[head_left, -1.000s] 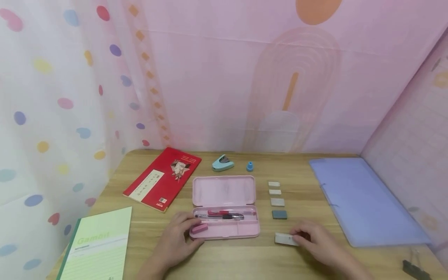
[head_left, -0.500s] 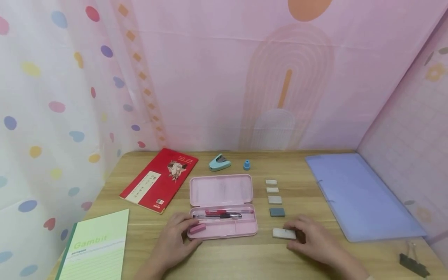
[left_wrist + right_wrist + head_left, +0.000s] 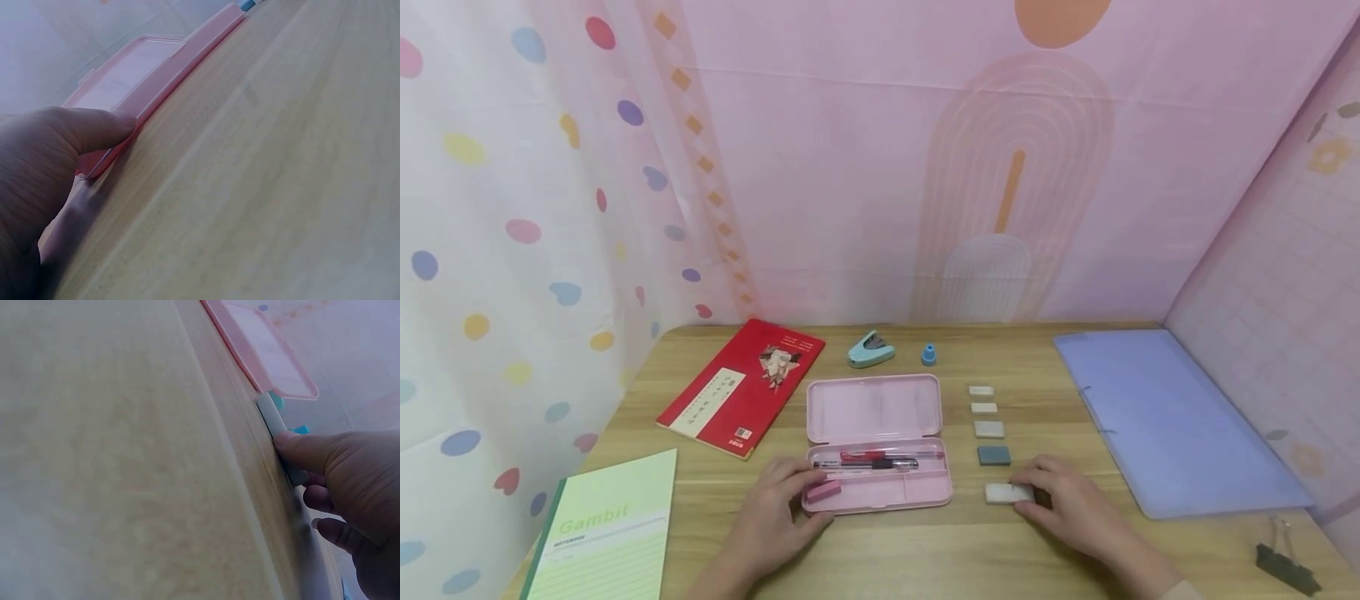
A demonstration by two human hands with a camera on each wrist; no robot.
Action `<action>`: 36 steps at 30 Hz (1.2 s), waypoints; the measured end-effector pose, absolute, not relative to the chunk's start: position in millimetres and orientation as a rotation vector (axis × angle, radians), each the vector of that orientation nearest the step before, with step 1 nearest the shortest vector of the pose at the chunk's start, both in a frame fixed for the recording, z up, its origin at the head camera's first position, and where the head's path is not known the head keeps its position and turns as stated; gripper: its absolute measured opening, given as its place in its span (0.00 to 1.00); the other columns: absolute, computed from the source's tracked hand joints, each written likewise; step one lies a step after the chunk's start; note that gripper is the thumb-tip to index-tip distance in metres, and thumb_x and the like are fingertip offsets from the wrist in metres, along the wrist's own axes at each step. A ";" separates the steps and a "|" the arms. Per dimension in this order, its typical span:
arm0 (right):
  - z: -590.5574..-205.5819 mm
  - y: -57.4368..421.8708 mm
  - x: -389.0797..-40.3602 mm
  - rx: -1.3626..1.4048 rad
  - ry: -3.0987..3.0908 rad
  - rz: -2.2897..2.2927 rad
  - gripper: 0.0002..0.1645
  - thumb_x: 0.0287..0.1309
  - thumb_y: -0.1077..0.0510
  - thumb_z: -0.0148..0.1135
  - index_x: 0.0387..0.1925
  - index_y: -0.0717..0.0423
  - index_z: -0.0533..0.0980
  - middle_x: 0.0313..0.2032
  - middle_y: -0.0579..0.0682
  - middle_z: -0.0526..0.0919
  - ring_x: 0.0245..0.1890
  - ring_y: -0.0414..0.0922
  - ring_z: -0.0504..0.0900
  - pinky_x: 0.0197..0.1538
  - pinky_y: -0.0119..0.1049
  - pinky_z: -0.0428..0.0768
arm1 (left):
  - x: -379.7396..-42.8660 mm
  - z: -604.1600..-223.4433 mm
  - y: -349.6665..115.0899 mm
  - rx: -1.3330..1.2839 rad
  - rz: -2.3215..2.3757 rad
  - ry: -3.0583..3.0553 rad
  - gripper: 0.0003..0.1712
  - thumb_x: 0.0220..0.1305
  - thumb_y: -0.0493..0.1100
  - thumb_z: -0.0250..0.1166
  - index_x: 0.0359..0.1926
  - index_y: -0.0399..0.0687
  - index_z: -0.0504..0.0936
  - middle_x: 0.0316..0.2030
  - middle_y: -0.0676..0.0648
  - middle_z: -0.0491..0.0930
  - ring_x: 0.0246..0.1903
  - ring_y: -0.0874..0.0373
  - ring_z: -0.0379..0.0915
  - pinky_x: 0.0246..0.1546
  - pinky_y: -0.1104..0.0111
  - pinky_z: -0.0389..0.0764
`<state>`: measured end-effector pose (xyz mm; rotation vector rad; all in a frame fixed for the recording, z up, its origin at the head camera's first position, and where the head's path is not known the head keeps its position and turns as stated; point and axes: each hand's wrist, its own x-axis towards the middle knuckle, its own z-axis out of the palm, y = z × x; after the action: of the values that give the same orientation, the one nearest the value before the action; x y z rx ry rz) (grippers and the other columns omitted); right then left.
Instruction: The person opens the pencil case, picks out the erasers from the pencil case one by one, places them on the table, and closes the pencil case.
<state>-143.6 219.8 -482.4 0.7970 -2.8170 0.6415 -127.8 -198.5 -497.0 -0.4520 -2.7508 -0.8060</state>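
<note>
A pink pencil case (image 3: 891, 493) lies with its lid (image 3: 874, 408) folded back. Inside are a red pen (image 3: 934, 455), a black pen (image 3: 891, 463) and a dark pink eraser (image 3: 823, 490). My left hand (image 3: 772, 512) grips the case's left end; in the left wrist view the thumb (image 3: 103, 129) presses its front wall. To the right, my right hand (image 3: 1070, 507) pinches the right end of a whitish eraser (image 3: 1002, 493) on the table. Beyond it, in a column, lie a dark blue-grey eraser (image 3: 994, 455), a greyish eraser (image 3: 989, 429) and two small white erasers (image 3: 983, 407).
At the back stand a light blue stapler (image 3: 871, 350) and a small blue cone-shaped piece (image 3: 928, 355). Left are a red booklet (image 3: 752, 383) and a green notebook (image 3: 602, 525). A blue folder (image 3: 1180, 425) and a black binder clip (image 3: 1287, 568) lie right.
The head view has shifted slightly. My right hand has adjusted its fingers on the whitish eraser, which now lies straighter, in line with the column. The left hand stays at the case.
</note>
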 end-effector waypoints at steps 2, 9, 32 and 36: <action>-482.4 220.3 -145.8 0.794 -2.817 0.663 0.15 0.49 0.54 0.74 0.41 0.44 0.83 0.38 0.33 0.77 0.33 0.30 0.72 0.34 0.29 0.77 | -127.6 -496.7 -198.1 -0.441 -0.811 -2.762 0.29 0.42 0.55 0.79 0.49 0.58 0.84 0.46 0.65 0.74 0.48 0.72 0.63 0.48 0.70 0.78; -481.7 220.6 -151.1 0.821 -2.785 0.726 0.14 0.49 0.55 0.74 0.41 0.45 0.82 0.37 0.33 0.77 0.31 0.30 0.71 0.32 0.27 0.74 | -127.1 -496.0 -197.1 -0.421 -0.823 -2.770 0.29 0.42 0.54 0.79 0.49 0.60 0.84 0.46 0.65 0.73 0.47 0.73 0.62 0.47 0.71 0.78; -484.8 220.4 -154.4 0.786 -2.809 0.776 0.16 0.51 0.56 0.73 0.43 0.47 0.83 0.37 0.34 0.76 0.31 0.31 0.70 0.32 0.28 0.74 | -127.4 -496.0 -196.7 -0.415 -0.839 -2.779 0.30 0.43 0.54 0.79 0.51 0.60 0.84 0.46 0.68 0.72 0.48 0.74 0.62 0.48 0.71 0.78; -484.9 220.8 -153.9 0.791 -2.803 0.789 0.16 0.51 0.56 0.73 0.44 0.47 0.83 0.37 0.34 0.75 0.31 0.32 0.70 0.32 0.27 0.74 | -127.2 -496.1 -196.8 -0.418 -0.835 -2.779 0.30 0.43 0.54 0.79 0.50 0.60 0.84 0.46 0.67 0.73 0.48 0.74 0.62 0.49 0.71 0.78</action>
<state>-153.9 220.8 -484.9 0.7910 -2.8027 0.7894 -127.2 -196.8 -496.1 -0.4177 -2.7786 -0.8350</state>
